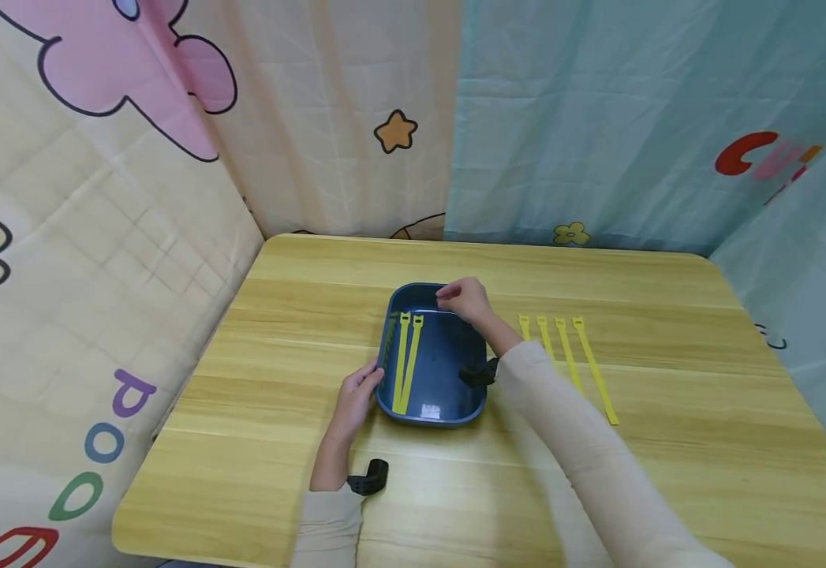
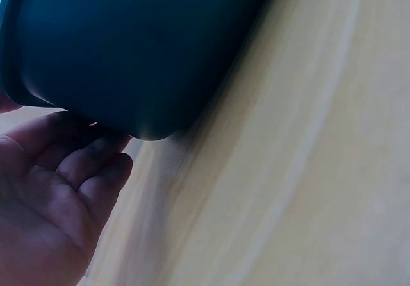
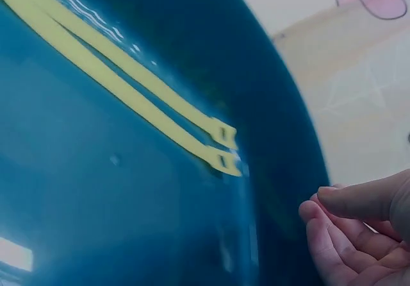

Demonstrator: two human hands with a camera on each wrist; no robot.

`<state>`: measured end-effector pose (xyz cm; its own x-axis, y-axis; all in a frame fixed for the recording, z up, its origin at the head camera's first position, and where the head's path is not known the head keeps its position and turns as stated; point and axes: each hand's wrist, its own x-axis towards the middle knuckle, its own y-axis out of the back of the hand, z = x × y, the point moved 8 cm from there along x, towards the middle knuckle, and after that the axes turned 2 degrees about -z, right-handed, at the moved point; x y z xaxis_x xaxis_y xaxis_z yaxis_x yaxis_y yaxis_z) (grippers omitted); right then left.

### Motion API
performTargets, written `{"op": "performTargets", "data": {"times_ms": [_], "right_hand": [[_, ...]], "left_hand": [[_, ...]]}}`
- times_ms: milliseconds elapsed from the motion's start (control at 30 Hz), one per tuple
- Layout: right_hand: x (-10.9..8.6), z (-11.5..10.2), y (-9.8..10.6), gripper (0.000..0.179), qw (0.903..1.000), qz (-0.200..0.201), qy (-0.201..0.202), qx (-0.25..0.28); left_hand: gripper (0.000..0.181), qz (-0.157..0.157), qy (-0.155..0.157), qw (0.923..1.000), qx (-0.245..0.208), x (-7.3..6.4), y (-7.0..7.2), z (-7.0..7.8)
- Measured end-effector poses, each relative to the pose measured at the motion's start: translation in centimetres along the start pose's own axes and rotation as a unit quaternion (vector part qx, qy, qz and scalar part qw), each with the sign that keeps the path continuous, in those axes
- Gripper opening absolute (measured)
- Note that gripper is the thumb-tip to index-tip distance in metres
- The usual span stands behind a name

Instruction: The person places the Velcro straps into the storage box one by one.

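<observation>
Table (image 1: 278, 315) sits under everything; your right sleeve (image 1: 600, 465) crosses its near right. Blue tray (image 1: 446, 347) at middle: brace it well, your left hand (image 1: 356, 394) pinching its left rim. Right hand (image 1: 464, 300) hovers over the far right corner, thumb meeting fingertips, nothing visible held; best to lift clear of the wall. Two yellow straps (image 1: 410, 363) lie inside, left half. Four more straps (image 1: 592, 359) lie right, your arm partly blocking them.
</observation>
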<state>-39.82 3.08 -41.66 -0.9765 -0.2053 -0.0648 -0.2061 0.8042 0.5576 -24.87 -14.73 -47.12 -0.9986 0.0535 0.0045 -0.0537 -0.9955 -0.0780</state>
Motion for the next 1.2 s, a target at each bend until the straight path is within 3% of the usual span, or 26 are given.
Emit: {"op": "performTargets", "data": {"times_ms": [267, 433, 800, 1000, 1200], "right_hand": [[-0.7, -1.4, 3.4, 0.019, 0.9993, -0.001, 0.037, 0.008], [-1.0, -1.2, 5.4, 0.022, 0.9987, 0.010, 0.049, 0.000], [-1.4, 1.9, 9.2, 0.022, 0.9981, 0.033, 0.038, -0.035], [-2.1, 4.2, 9.7, 0.022, 0.9972, 0.021, 0.015, -0.070], [-2.4, 6.3, 9.7, 0.026, 0.9927, -0.002, 0.008, -0.120]], "left_hand": [[0.041, 0.006, 0.007, 1.0000, -0.003, 0.1, 0.2, -0.2], [0.042, 0.004, 0.012, 0.9998, -0.018, 0.1, 0.3, -0.2], [0.042, 0.006, 0.010, 0.9998, -0.018, 0.0, 0.3, -0.2], [0.041, -0.006, 0.009, 0.9997, -0.020, 0.0, 0.1, -0.2], [0.039, 0.005, 0.017, 0.9998, -0.012, 0.1, 0.0, -0.3]]}}
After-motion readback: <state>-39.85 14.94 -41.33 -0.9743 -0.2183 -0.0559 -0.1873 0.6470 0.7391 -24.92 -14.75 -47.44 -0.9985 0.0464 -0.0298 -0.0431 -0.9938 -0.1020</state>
